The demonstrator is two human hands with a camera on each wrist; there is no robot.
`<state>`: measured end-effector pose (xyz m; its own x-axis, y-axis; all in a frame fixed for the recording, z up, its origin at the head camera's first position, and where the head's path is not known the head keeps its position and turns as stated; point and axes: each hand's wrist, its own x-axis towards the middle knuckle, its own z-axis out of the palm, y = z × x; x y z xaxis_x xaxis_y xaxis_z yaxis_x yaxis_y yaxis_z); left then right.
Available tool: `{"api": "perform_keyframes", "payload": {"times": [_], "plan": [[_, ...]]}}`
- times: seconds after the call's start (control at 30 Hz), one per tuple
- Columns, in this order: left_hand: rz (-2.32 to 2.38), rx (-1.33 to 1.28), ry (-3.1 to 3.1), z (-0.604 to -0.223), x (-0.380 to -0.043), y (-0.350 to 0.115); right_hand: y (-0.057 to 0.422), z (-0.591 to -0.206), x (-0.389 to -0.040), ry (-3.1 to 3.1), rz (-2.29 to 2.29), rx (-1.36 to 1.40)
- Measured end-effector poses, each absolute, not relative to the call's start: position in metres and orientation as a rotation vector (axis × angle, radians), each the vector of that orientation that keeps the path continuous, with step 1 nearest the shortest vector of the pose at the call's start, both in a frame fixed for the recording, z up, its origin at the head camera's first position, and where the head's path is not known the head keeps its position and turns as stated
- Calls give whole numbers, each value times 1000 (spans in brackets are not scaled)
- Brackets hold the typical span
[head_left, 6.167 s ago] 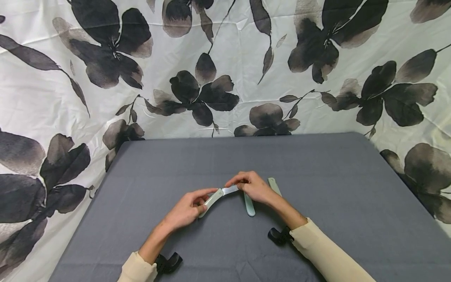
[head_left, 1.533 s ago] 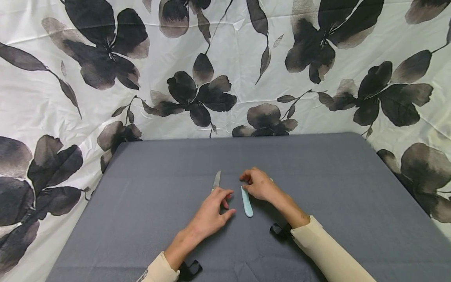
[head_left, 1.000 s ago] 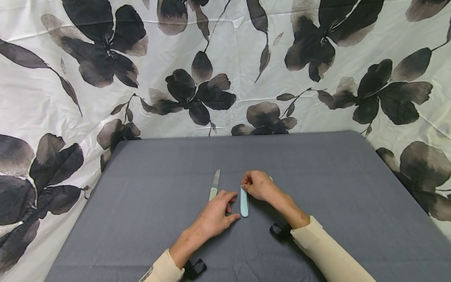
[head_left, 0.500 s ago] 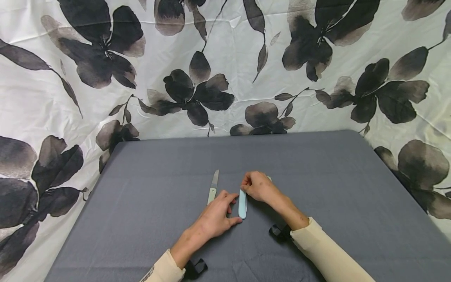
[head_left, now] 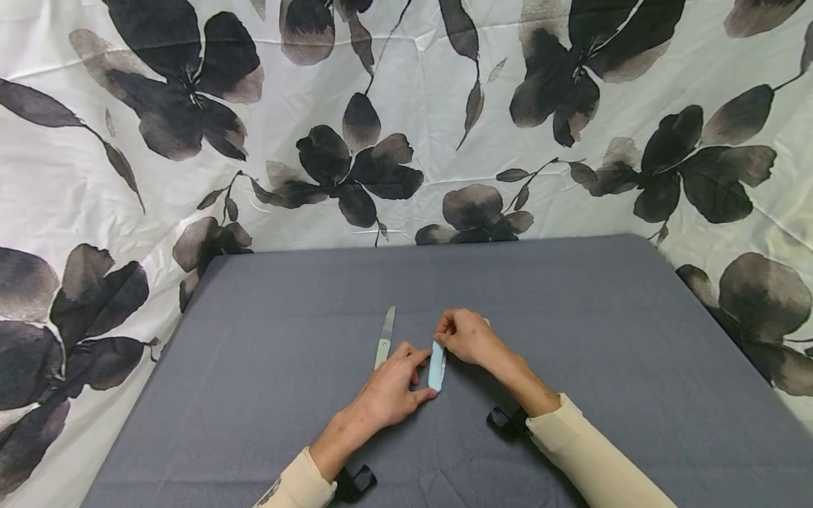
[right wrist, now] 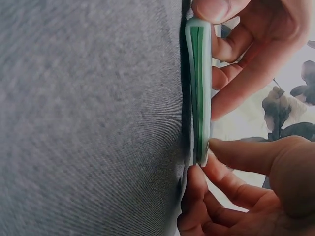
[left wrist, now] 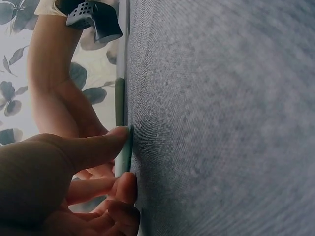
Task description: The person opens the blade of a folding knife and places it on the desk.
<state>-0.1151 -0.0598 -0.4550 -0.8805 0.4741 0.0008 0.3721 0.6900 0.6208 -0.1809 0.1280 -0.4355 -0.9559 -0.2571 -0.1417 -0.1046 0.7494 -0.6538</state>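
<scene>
Between my hands is a light-blue folding knife (head_left: 436, 368), its handle slot (right wrist: 198, 88) facing the right wrist camera and a thin edge showing along its right side. My left hand (head_left: 389, 386) spans it, thumb (right wrist: 210, 9) at the near end and a fingertip close to the far end. With thumb and curled fingers, my right hand (head_left: 468, 336) pinches the far end. Left of them lies a cream-handled folding knife (head_left: 382, 351) with its blade (head_left: 388, 323) out, its lower handle hidden behind my left hand.
A pale green handle (head_left: 487, 322) peeks out behind my right hand; the left wrist view shows more of this pale green handle (left wrist: 119, 101). Grey cloth (head_left: 286, 296) covers the table. A floral curtain (head_left: 406, 127) hangs behind it.
Earlier both hands held the cream knife, its blade partly out; it now lies opened on the cloth. My left hand has moved right to the light-blue knife, which has shifted slightly left.
</scene>
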Motion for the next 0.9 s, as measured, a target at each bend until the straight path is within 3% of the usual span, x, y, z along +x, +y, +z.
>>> {"api": "perform_keyframes", "payload": {"times": [0.3,0.9], "plan": [[1160,736,2741,-452,-120,-59,137,-430,-186,2629,-1248,-362],[1366,645,2698,-443,-124,-62,135,-427,-181,2131,-1743,-255]]}}
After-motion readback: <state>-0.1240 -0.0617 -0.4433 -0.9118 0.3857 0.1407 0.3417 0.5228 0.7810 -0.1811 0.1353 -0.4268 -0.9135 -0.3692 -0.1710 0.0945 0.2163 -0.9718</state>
